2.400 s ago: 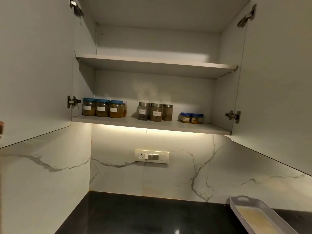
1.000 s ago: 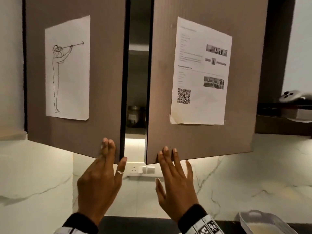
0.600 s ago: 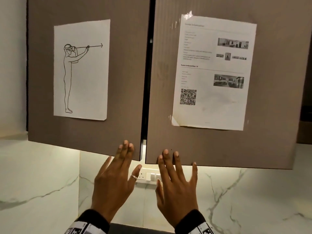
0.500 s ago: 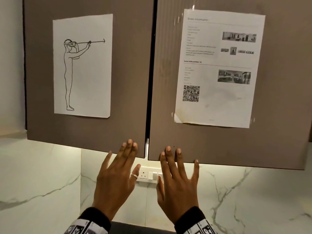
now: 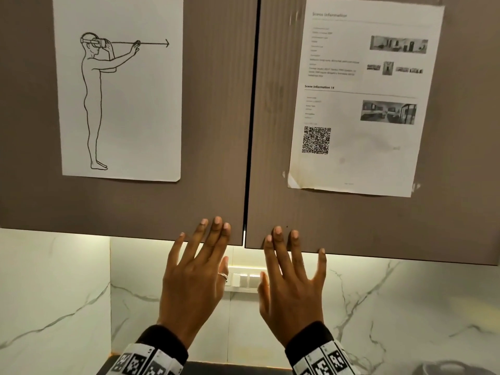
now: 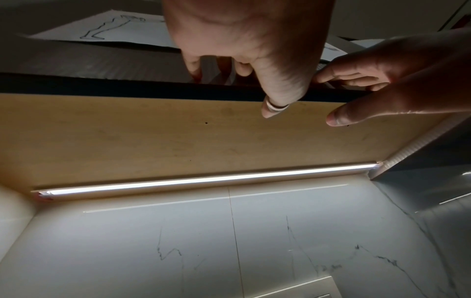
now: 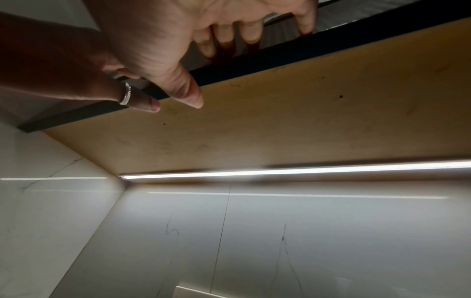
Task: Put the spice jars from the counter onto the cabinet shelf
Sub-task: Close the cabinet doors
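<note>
You face two brown cabinet doors (image 5: 216, 131), shut, a dark seam between them; a line-drawing sheet (image 5: 121, 90) hangs left of the seam, a printed sheet with a QR code (image 5: 359, 104) right of it; below the doors runs a lit strip light (image 6: 203, 179), then white marble wall (image 5: 54, 293) with a switch plate (image 5: 244, 280).
</note>
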The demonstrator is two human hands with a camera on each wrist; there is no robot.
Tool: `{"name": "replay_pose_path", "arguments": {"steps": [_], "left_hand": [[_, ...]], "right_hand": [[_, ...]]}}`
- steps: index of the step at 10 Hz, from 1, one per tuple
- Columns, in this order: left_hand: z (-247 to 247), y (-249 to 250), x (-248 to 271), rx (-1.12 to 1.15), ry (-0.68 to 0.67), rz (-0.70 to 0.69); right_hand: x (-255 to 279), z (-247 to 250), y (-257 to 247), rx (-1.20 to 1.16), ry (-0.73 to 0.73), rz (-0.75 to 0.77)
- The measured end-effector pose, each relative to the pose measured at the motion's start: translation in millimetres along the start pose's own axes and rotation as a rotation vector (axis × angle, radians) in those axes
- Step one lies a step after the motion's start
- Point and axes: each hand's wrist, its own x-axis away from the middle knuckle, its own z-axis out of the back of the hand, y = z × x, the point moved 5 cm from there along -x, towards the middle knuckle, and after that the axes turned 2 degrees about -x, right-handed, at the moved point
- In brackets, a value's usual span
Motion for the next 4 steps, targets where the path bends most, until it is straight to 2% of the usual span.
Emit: {"name": "replay_pose_path", "arguments": {"steps": [2, 3, 4], "left_hand": [[-3.6, -0.3, 4.5, 0.021, 0.030, -0.003], [0.2, -3.2, -3.4, 0.031, 0.003, -0.002], [5.7, -0.6, 12.0, 0.099, -0.037, -0.004]], "right_hand": [[-1.6, -4.8, 3.5, 0.062, 0.026, 0.001], [0.2, 0.3, 1.4, 0.005, -0.005, 0.027], [0.1, 12.9, 7.2, -0.105, 0.020, 0.025]]}}
